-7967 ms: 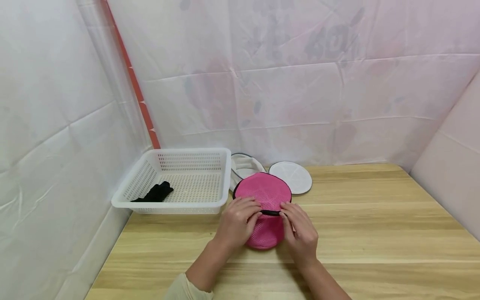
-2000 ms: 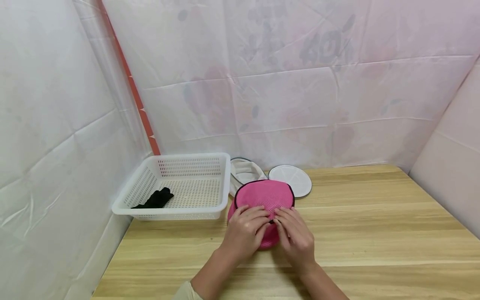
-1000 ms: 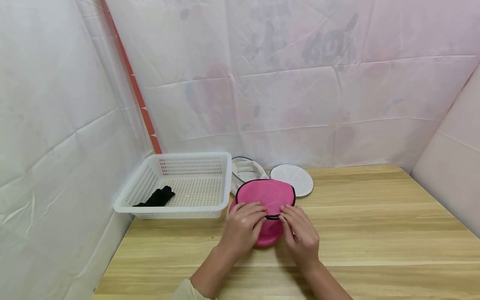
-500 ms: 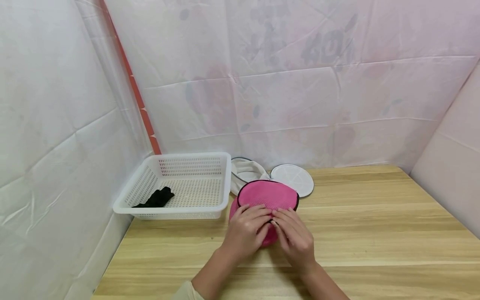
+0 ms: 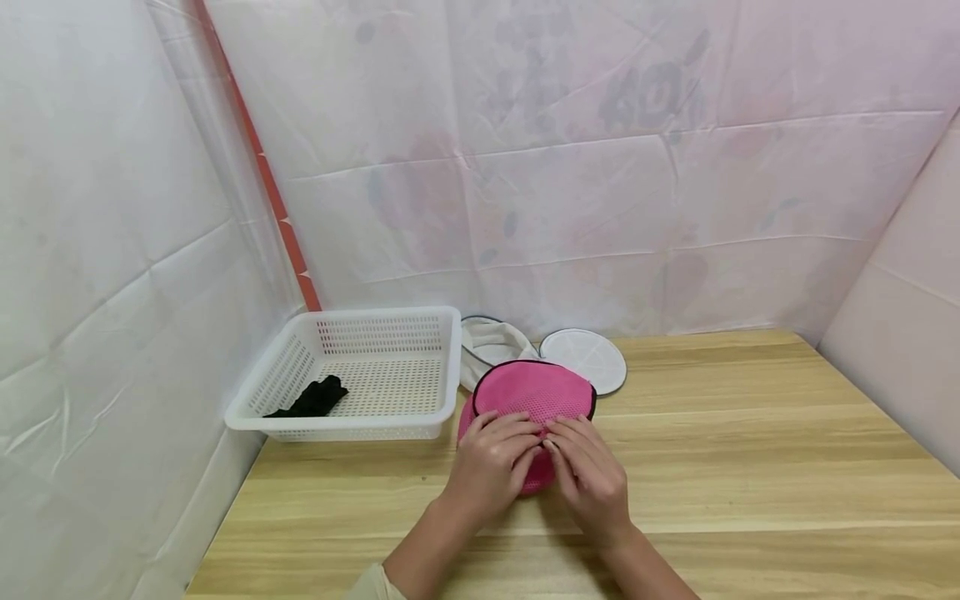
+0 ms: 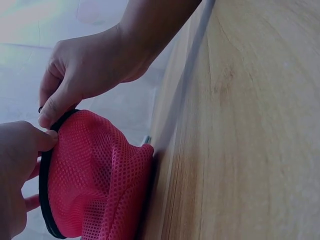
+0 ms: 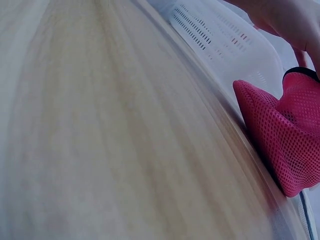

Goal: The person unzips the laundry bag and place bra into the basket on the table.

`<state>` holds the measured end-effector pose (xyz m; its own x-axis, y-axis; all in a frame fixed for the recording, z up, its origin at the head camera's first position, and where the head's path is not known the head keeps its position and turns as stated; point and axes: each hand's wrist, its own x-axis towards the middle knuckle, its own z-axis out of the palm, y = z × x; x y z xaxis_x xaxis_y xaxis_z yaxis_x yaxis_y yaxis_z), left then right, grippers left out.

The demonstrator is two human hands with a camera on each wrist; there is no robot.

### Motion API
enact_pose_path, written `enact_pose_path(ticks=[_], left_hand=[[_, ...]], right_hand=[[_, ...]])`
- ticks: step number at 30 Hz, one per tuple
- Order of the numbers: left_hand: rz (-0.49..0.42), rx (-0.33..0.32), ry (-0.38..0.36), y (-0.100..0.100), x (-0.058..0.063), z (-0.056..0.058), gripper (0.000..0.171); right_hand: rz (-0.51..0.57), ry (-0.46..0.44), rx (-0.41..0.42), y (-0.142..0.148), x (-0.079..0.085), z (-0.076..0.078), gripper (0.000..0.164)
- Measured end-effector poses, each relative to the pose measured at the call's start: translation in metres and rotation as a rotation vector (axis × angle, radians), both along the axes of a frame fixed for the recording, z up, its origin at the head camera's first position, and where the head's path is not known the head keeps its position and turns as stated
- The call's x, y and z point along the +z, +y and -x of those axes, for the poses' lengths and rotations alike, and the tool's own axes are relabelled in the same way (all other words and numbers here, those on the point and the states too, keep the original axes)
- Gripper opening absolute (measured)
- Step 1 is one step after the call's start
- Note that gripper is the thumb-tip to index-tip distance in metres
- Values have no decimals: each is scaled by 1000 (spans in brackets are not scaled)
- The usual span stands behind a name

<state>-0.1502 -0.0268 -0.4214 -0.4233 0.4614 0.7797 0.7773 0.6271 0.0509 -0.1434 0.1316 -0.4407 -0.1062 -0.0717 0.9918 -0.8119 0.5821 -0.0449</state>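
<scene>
A pink mesh laundry bag with black trim stands on the table in front of the person. My left hand pinches the bag's black-edged rim nearest the person. Close beside it, my right hand pinches the same rim between thumb and fingers, the fingertips of both hands almost meeting. From the left wrist view, the right thumb lies along the black band, and the mesh below sags in folds. The hands cover the near part of the rim.
To the left stands a white perforated basket with a black cloth in it. Behind the pink bag lie a collapsed white fabric piece with dark trim and a round white disc. White sheeting walls off the wooden table.
A second ago the hands were apart with black trim showing between them; the right hand has since moved left up to the left hand. The pink bag's far edge shifted slightly right.
</scene>
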Motion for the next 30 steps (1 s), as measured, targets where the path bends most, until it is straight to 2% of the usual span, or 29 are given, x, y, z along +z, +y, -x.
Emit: enact_pose_path(ticks=[9,19,30], left_hand=[[-1,7,-80,-1,0,-1,16],[24,13,-71,-2,1,1,14],[-9,17,-80,-3,1,2,15]], right_hand=[[50,-18,1,4,-3,3,21],[108,-76,-22,12,-9,7,19],[104,-57,-17,12,-11,7,19]])
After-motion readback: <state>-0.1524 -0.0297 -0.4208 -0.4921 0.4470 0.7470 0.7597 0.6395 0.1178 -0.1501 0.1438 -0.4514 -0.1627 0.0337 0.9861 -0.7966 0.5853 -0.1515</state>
